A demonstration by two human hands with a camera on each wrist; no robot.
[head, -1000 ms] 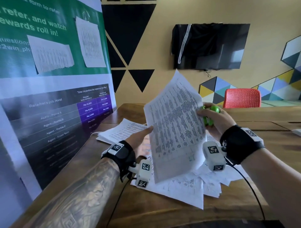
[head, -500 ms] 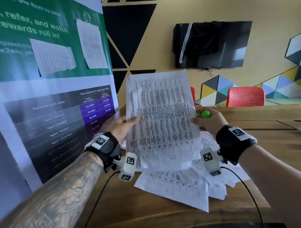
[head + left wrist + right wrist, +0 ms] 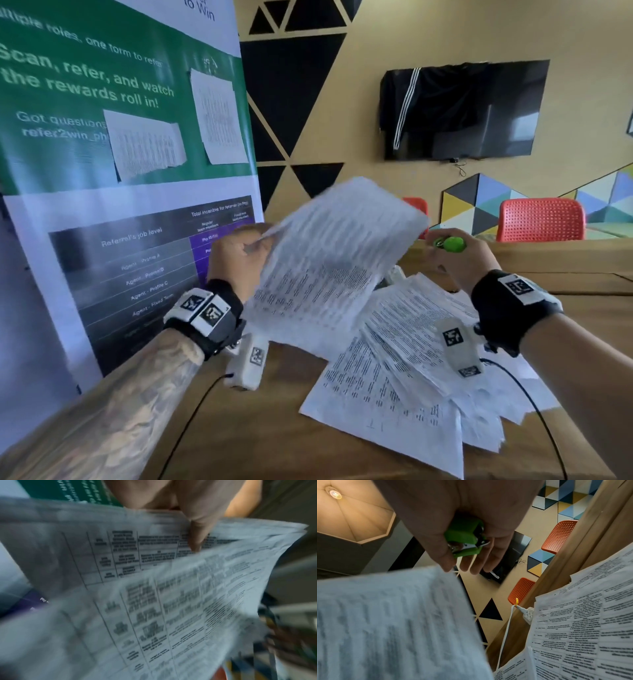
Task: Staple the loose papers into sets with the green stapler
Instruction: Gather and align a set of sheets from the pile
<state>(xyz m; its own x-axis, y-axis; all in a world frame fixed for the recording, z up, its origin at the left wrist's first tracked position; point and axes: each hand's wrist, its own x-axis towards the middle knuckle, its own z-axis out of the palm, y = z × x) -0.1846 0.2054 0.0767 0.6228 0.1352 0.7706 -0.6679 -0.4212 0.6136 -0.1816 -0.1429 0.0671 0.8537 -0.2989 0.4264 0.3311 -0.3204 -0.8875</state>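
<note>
My left hand [image 3: 255, 241] pinches a set of printed papers [image 3: 329, 260] by its upper left corner and holds it tilted in the air, blurred by motion. In the left wrist view the thumb [image 3: 197, 534] presses on the top sheet of the set [image 3: 154, 588]. To the right of the set, my right hand [image 3: 442, 248] grips the green stapler [image 3: 450, 244] and no longer touches the papers. The right wrist view shows the stapler [image 3: 464, 538] in the palm, its metal mouth facing the fingertips. Loose printed sheets [image 3: 404, 359] lie fanned on the wooden table [image 3: 239, 428] under both hands.
A tall green and white banner [image 3: 120, 171] stands close on the left. Red chairs [image 3: 541, 219] stand behind the table, under a wall screen [image 3: 462, 109]. A white power strip [image 3: 528, 615] and its cord lie at the papers' far edge. Sensor cables trail from both wrists.
My right hand has let go of the paper set. The left hand alone now swings it left and tilts it flatter. The stapler stays in the right hand.
</note>
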